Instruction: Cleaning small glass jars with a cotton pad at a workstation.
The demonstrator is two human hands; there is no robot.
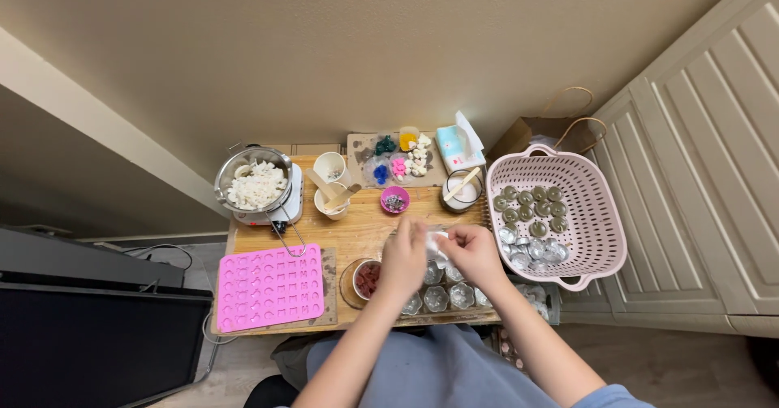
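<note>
**Table layout, seen from above**

A low table (357,233) stands against the wall. At its back left a pot (255,179) sits on a hotplate (286,205); right of it stand two cups (331,182), then a small bowl (394,200) and a jar (462,189). Behind these lie a tray (395,158) and a tissue box (459,145). The mould (269,286) lies front left. Both hands (442,254) meet over tins (438,294) at the front. A basket (600,237) sits right of the table, a bag (552,132) behind it.

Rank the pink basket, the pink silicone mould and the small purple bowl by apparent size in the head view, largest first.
1. pink basket
2. pink silicone mould, clearly smaller in outline
3. small purple bowl, by far the smallest

All three sit at similar distance, so the order looks safe.
</note>
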